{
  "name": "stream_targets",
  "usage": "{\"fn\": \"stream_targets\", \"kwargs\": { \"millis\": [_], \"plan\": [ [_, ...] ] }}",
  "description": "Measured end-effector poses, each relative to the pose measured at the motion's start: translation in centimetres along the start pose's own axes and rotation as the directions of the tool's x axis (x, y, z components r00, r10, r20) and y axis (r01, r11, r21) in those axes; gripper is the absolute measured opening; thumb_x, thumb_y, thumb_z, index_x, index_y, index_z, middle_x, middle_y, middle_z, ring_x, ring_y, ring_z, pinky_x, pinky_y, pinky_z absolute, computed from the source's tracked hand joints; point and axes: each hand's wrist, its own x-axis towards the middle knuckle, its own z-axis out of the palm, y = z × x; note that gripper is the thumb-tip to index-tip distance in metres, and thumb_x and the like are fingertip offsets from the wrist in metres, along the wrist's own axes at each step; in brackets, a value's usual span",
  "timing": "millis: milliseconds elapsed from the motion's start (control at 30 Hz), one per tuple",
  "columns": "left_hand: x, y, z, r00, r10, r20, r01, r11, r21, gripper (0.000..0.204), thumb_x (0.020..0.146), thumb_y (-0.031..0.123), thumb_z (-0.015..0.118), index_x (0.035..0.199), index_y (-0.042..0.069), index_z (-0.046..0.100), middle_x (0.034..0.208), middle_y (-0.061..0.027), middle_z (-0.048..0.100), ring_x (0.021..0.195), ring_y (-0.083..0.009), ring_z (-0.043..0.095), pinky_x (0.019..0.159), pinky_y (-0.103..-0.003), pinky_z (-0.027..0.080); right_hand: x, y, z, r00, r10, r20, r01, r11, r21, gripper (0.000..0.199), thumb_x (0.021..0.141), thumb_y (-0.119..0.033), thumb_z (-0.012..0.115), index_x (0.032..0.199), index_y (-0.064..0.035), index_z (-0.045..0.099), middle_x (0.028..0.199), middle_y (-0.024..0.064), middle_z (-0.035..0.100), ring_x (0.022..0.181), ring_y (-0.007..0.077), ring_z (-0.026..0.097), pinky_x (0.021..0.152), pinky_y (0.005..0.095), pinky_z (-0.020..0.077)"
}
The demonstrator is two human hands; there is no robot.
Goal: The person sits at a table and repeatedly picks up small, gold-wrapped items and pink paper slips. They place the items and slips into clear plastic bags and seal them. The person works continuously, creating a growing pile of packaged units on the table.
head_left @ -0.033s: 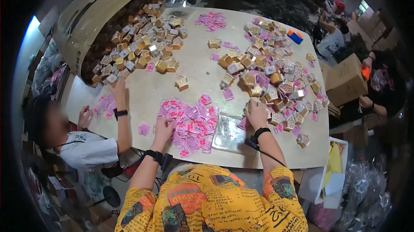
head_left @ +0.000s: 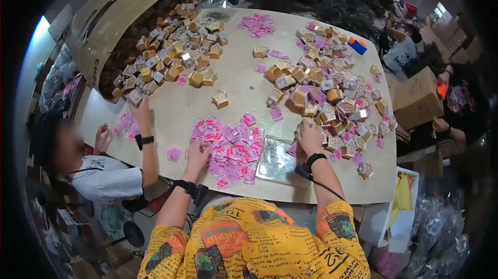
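Note:
My left hand (head_left: 197, 154) rests at the left side of a pile of small pink packets (head_left: 233, 147). Its fingers are curled together, and what they hold, if anything, cannot be made out. At the near edge of a heap of small gold, star-topped boxes (head_left: 327, 113), my right hand (head_left: 311, 138) is closed round a gold box (head_left: 299, 129), mostly covered by the fingers. Pink packets lie scattered among these boxes. Between my hands sits a shallow clear tray (head_left: 280, 162), with a pink packet (head_left: 294, 149) at its right edge, close to my right wrist.
A tipped carton (head_left: 98, 40) spills more gold boxes (head_left: 171, 51) at the far left. A co-worker (head_left: 106, 178) reaches toward them from the left. One gold box (head_left: 220, 99) stands alone mid-table. An orange-and-blue tape roll (head_left: 357, 45) lies far right; another person holds a carton (head_left: 419, 97).
The whole view has shifted very slightly. The co-worker's hand at the left has moved a little by the spilled boxes. My two hands keep their places.

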Motion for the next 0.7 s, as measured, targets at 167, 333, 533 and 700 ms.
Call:
{"fn": "stream_targets", "kwargs": {
  "millis": [167,333,533,700],
  "plan": [
    [-1.6,-2.0,-2.0,0.997,0.018,-0.075,-0.022,0.998,-0.051,0.017,0.076,0.016,0.064,0.080,-0.001,0.066,0.070,-0.0142,0.062,0.061,-0.0220,0.060,0.056,-0.033,0.047,1.6,-0.8,-2.5,0.978,0.152,0.141,-0.190,0.927,0.322,0.061,0.070,-0.039,0.066,0.119,-0.0077,0.050,0.103,0.0217,0.058,0.094,0.0347,0.060,0.078,0.0433,0.0486],
    [-1.8,0.9,-3.4,0.991,-0.117,-0.063,0.112,0.991,-0.072,0.023,0.074,0.015,0.065,0.089,-0.002,0.061,0.074,-0.0160,0.061,0.065,-0.0265,0.059,0.058,-0.035,0.047,4.3,6.8,-5.3,0.924,0.142,0.354,-0.381,0.327,0.865,0.045,0.082,-0.024,0.060,0.121,-0.0036,0.052,0.092,0.0096,0.062,0.082,0.0158,0.059,0.069,0.0300,0.0478],
    [-1.2,-3.3,-1.5,0.986,-0.126,-0.108,0.147,0.966,0.214,0.047,0.069,0.024,0.069,0.107,0.000,0.057,0.103,-0.0213,0.055,0.104,-0.0354,0.049,0.091,-0.043,0.041,4.3,8.2,-7.4,0.899,0.340,-0.277,0.074,0.504,0.860,0.036,0.083,-0.017,0.061,0.116,-0.0052,0.055,0.091,0.0114,0.062,0.082,0.0208,0.061,0.071,0.0322,0.0486],
    [-1.4,-4.4,0.2,0.990,-0.141,-0.010,0.139,0.958,0.250,0.053,0.068,0.026,0.069,0.113,0.001,0.055,0.111,-0.0235,0.052,0.108,-0.0379,0.047,0.096,-0.044,0.038,-3.7,0.3,-0.5,0.934,-0.264,0.240,0.109,0.851,0.515,0.042,0.071,-0.025,0.069,0.107,-0.0046,0.061,0.091,0.0160,0.061,0.086,0.0313,0.061,0.077,0.0387,0.0490]
  ]
}}
